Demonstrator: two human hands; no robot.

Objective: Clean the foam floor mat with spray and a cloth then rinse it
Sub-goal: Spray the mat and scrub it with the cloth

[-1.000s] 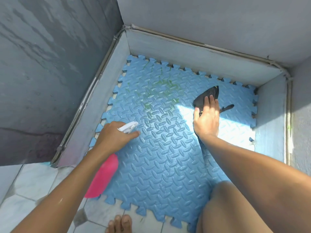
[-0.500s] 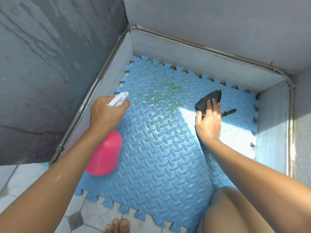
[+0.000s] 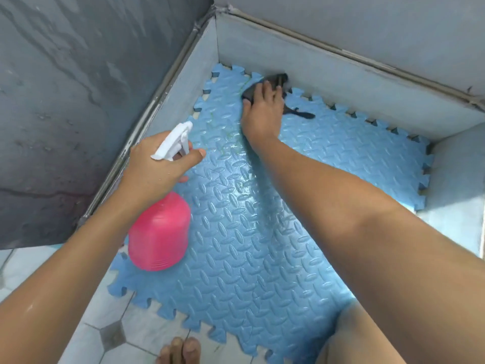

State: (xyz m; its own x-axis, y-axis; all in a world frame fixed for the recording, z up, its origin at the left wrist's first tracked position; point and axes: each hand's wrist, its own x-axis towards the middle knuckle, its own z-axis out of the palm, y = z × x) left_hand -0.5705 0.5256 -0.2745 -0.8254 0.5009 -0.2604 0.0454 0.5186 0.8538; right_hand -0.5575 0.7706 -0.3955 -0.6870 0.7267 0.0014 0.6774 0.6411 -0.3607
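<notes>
The blue foam floor mat [image 3: 275,232] with its raised diamond-plate pattern and jigsaw edges lies flat in the corner of a low, pale-walled basin [image 3: 341,82], its far edge tucked against the wall at 12 o'clock and its near edge spilling onto the tiled floor [image 3: 110,324] at 6 o'clock. The middle of the mat glistens wet, and faint green streaks [image 3: 225,145] show on it toward 11 o'clock. At the mat's far edge, near 12 o'clock, the right hand [image 3: 262,111] presses flat on a dark cloth [image 3: 273,81], fingers spread over it and the cloth bunched under the palm; a loose tail of the cloth trails out on the mat toward 2 o'clock. At 9 o'clock the left hand [image 3: 157,166] is clenched around the neck of a pink spray bottle [image 3: 160,232], held above the mat's left part, with its white trigger head [image 3: 174,140] rising between thumb and fingers and pointing toward 12 o'clock. Both bare forearms reach in from the bottom of the view. A bare knee [image 3: 362,337] sits at 5 o'clock over the mat's near corner, and the toes of a foot [image 3: 179,352] rest on the tiles at 6 o'clock. A dark, water-streaked wall [image 3: 78,88] fills the side from 9 to 11 o'clock.
</notes>
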